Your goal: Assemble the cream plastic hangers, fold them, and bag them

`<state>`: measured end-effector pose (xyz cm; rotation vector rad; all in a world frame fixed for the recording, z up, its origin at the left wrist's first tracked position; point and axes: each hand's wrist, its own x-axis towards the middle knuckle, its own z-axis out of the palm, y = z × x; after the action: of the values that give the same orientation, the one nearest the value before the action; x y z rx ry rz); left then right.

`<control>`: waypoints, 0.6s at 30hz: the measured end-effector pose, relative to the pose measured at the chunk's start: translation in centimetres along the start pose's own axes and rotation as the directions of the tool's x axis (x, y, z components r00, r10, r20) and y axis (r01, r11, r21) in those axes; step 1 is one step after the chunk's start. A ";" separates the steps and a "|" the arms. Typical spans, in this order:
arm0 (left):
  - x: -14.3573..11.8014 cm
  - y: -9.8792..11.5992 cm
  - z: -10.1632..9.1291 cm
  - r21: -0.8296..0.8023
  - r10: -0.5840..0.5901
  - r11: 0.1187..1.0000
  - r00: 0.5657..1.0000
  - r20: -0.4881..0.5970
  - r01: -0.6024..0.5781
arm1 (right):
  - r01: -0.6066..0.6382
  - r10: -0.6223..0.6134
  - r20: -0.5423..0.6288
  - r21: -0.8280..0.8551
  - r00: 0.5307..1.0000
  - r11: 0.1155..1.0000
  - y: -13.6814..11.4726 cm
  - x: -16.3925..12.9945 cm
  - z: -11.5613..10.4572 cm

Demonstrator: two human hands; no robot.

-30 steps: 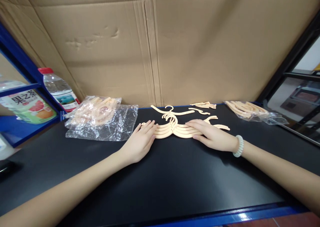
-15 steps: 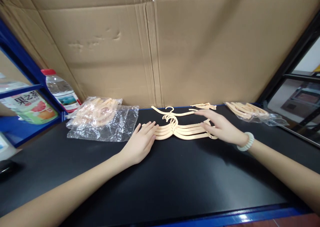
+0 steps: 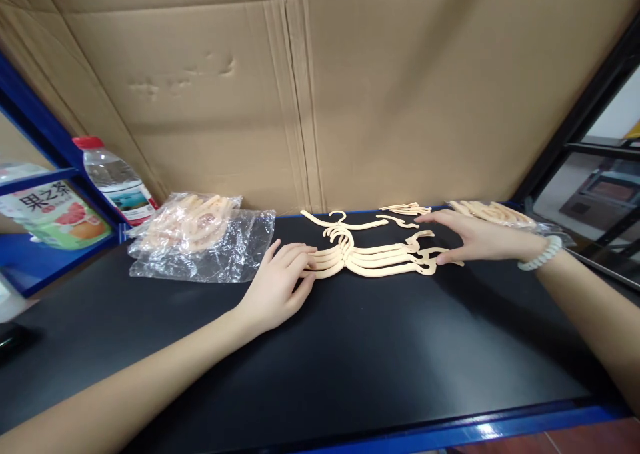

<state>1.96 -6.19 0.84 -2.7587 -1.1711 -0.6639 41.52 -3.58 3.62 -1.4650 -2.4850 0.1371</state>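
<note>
Several cream plastic clothes hangers (image 3: 383,261) lie stacked in a row on the black tabletop, hooks pointing to the back. My left hand (image 3: 280,284) rests over their left ends, fingers curled onto them and thumb against the front hanger; those ends are hidden. On the right, my right hand (image 3: 480,234) is open, thumb and forefinger spread apart. Its thumb is close to a curved cream piece (image 3: 435,253) at the hangers' right ends. Behind the stack lies a separate cream hanger (image 3: 367,226), and a small curved piece (image 3: 397,221) sits right of it.
A clear bag of cream parts (image 3: 187,231) lies at left, another bag (image 3: 493,213) at back right. Thin cream strips (image 3: 405,209) lie at the back. A red-capped bottle (image 3: 117,181) stands left by the blue shelf frame (image 3: 43,127). Cardboard (image 3: 400,94) walls the back.
My right hand has moved right, off the hangers' right ends, uncovering the curved pieces there. My left hand's fingers have curled more over the left ends.
</note>
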 end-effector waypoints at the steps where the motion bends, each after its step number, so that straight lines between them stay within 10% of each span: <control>1: 0.0 0.1 -0.1 -0.008 0.013 1.000 1.000 -0.005 -0.013 | -0.001 0.001 0.027 -0.002 1.000 1.000 0.0 0.0 0.1; 18: 0.1 0.2 0.2 0.034 0.033 0.999 0.999 -0.017 -0.033 | 0.010 -0.007 0.040 -0.086 0.999 0.996 -0.3 0.5 0.5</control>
<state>2.21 -6.24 0.72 -2.7326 -1.1201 -0.6570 40.90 -3.31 3.26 -1.4992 -2.5587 0.0584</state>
